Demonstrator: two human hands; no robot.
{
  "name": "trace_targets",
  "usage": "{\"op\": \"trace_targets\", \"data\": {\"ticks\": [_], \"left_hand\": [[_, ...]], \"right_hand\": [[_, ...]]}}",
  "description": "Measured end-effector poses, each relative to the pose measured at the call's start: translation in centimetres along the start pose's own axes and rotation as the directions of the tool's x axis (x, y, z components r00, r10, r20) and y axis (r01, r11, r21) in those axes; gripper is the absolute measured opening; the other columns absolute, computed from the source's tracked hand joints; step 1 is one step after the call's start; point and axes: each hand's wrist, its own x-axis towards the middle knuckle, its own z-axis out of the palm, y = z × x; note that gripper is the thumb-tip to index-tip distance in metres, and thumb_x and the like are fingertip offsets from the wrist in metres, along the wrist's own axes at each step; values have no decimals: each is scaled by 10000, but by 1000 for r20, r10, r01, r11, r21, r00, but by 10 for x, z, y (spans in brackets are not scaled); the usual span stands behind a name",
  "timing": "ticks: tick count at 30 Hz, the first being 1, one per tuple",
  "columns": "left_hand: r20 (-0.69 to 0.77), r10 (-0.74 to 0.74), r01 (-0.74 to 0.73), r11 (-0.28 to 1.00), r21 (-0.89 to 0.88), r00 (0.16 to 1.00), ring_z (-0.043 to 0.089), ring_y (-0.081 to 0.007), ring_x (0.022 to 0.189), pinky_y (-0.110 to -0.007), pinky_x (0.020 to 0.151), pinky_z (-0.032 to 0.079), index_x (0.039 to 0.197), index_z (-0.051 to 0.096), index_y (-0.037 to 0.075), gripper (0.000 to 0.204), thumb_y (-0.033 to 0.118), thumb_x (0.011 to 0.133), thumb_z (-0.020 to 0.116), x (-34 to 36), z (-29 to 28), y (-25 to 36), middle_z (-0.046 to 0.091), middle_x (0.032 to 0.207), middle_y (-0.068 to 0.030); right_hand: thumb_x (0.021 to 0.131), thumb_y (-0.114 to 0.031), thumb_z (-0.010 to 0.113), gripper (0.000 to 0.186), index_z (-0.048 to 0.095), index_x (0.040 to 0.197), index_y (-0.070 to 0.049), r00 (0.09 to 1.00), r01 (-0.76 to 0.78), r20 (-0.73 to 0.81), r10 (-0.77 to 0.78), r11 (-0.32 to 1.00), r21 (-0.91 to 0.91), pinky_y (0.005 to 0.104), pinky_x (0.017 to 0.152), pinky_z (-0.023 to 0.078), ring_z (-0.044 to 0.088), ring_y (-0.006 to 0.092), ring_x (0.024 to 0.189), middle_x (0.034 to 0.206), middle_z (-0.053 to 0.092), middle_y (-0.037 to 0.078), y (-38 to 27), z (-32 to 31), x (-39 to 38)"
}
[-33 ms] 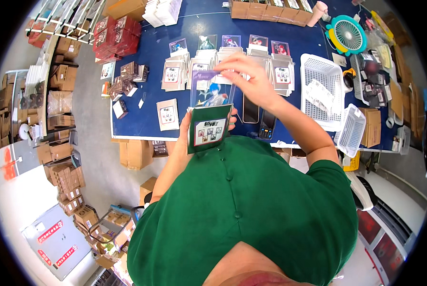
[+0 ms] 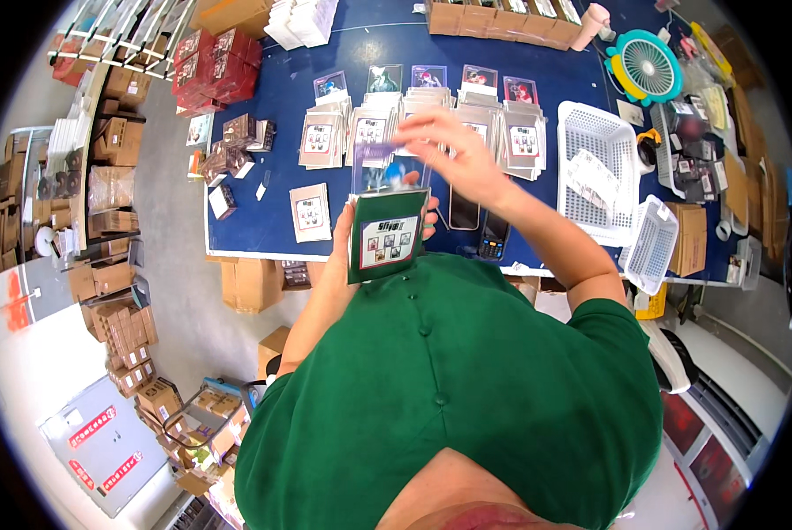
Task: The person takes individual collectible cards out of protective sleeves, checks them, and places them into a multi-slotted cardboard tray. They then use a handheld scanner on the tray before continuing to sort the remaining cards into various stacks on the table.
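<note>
My left hand is wrapped round a clear pouch with a white picture label, held upright in front of my chest; green cloth shows through it. Out of the pouch's top edge stands a clear character card with a blue-haired figure, smeared by motion. My right hand has its fingers at the card's upper edge. Whether the card's lower part sits inside the pouch or behind its front, I cannot tell. Beyond my hands lie rows of packed pouches, each headed by a character card.
A small stack of pouches lies left of my hands. A phone and a handheld scanner are beneath my right forearm. White baskets, a teal fan, red boxes and small brown boxes stand around the blue table.
The character card has dropped slightly toward the pouch and is now blurred. My right hand has shifted a little left and down with it. My left hand stays nearly still.
</note>
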Motion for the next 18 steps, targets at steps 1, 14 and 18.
{"op": "trace_targets", "data": {"ticks": [1,14,18], "left_hand": [[-25,18,-18,1000,-5,1000,492,-371,1315,-468,1122,399,1496,316,-22,1033,761,844,485,7,0,1,419,1459,-279],[-481,294,-274,955,113,826,555,-337,1246,-480,1024,487,1486,366,92,724,606,976,397,1,-146,43,511,1407,-207],[-764,375,-270,925,269,525,587,-287,1185,-440,996,480,1415,445,36,609,469,993,507,-55,-228,54,596,1280,-146]], "right_hand": [[952,-82,622,231,699,1167,-45,992,-121,38,118,988,94,300,869,528,629,167,1049,1252,587,102,7,5,-6],[929,-234,700,205,706,1010,-46,640,-768,283,715,606,207,224,431,309,442,36,513,769,634,-19,156,97,-11],[899,-243,720,201,694,930,-47,718,-686,45,694,697,209,263,477,358,477,70,565,706,613,-13,221,139,41]]}}
